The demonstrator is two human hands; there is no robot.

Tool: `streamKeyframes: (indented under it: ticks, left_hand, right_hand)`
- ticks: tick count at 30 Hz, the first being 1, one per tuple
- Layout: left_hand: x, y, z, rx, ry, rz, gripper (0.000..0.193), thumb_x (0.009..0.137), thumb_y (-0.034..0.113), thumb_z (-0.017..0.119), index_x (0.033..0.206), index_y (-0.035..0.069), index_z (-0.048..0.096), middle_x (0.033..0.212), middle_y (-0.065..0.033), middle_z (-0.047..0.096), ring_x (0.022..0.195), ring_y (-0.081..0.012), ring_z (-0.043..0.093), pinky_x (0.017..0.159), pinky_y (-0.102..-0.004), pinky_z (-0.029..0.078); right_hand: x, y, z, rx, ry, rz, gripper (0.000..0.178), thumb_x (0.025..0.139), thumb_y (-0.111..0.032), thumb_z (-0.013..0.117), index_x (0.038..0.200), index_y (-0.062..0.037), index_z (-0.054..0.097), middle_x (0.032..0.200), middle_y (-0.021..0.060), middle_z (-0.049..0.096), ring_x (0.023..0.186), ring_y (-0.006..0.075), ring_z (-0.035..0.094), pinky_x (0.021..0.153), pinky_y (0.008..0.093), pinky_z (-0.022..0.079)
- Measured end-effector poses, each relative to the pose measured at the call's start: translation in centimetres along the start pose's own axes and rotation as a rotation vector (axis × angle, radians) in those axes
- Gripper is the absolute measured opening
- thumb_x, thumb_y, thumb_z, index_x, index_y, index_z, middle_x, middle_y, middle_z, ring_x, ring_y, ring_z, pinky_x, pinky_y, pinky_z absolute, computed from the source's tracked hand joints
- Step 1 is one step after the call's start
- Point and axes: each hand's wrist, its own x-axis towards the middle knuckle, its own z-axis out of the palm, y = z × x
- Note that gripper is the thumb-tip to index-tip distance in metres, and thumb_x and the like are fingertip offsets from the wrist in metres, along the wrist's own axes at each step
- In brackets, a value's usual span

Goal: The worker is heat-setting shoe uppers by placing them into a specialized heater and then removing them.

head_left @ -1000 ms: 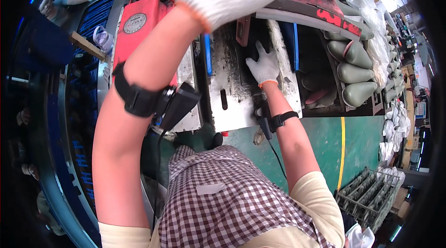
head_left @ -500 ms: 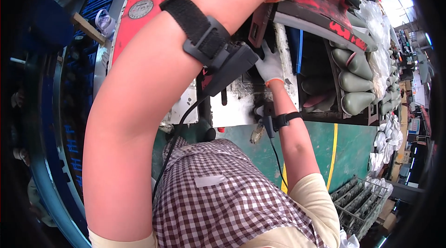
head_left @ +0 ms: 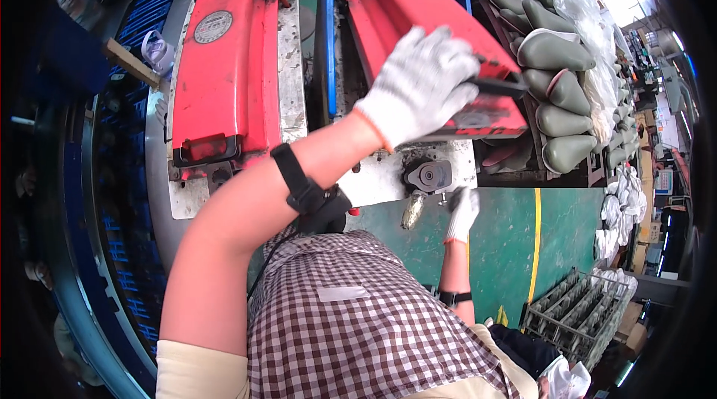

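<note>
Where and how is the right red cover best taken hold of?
Probably by the black handle, coming from the near side, palm down. The handle juts out at the near end of the cover, so fingers could likely wrap it, while the body is broad and offers little to grasp. The left hand lies over this end; whether it grips the handle, I cannot tell.

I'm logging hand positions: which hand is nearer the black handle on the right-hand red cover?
Left. The left hand is on the black handle, at its left end. The right hand is apart from it, lower in the picture, near the metal bench's front edge.
</note>
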Motion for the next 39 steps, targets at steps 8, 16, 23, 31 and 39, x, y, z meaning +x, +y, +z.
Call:
streamKeyframes:
  ticks: [8, 16, 23, 31, 39]
  left_hand:
    - [-11.0, -1.6, 4.7, -0.027, -0.174, 0.056, 0.048, 0.070, 0.031, 0.081, 0.111, 0.014, 0.062, 0.131, -0.0114, 0.060, 0.128, -0.0415, 0.056, 0.106, -0.0603, 0.043]
    - [-14.7, -3.3, 7.7, -0.016, -0.209, 0.069, 0.050, 0.067, 0.035, 0.084, 0.109, 0.018, 0.063, 0.131, -0.0080, 0.060, 0.127, -0.0384, 0.057, 0.106, -0.0624, 0.043]
    - [-14.4, -3.4, 8.0, -0.035, -0.243, 0.030, 0.050, 0.073, 0.034, 0.081, 0.119, 0.019, 0.067, 0.139, -0.0077, 0.061, 0.133, -0.0383, 0.055, 0.109, -0.0627, 0.043]
    - [-15.4, -2.3, 0.6, -0.128, -0.337, -0.242, 0.032, 0.080, 0.016, 0.073, 0.110, 0.007, 0.070, 0.121, -0.0128, 0.068, 0.118, -0.0330, 0.063, 0.102, -0.0474, 0.049]
    - [-22.9, -5.1, -18.0, 0.385, -0.236, -0.612, 0.013, 0.086, 0.020, 0.074, 0.086, 0.008, 0.069, 0.087, -0.0115, 0.069, 0.086, -0.0336, 0.067, 0.079, -0.0462, 0.052]
  right_hand:
    - [-10.2, -6.8, 2.8, 0.496, -0.836, 0.769, 0.065, 0.106, -0.063, 0.044, 0.143, -0.0106, 0.051, 0.106, 0.0144, 0.068, 0.078, 0.0210, 0.065, 0.065, 0.0345, 0.053]
    - [-6.2, -5.2, -1.5, 0.930, -0.911, 0.993, 0.062, 0.106, -0.061, 0.045, 0.136, -0.0079, 0.057, 0.085, 0.0035, 0.063, 0.055, 0.0133, 0.048, 0.051, 0.0306, 0.041]
    - [0.7, -6.3, -1.2, 0.246, -0.328, 0.495, 0.035, 0.105, -0.043, 0.062, 0.123, -0.0127, 0.068, 0.085, 0.0025, 0.072, 0.061, 0.0173, 0.064, 0.054, 0.0395, 0.053]
    - [4.1, -5.9, 0.2, -0.518, -0.087, -0.537, 0.031, 0.103, -0.026, 0.062, 0.116, 0.0001, 0.071, 0.116, 0.0186, 0.071, 0.109, 0.0308, 0.068, 0.097, 0.0424, 0.052]
    - [3.5, -8.6, 4.9, -0.959, 0.063, -0.328, 0.046, 0.100, -0.046, 0.050, 0.107, -0.0066, 0.073, 0.108, 0.0213, 0.072, 0.099, 0.0440, 0.068, 0.085, 0.0524, 0.052]
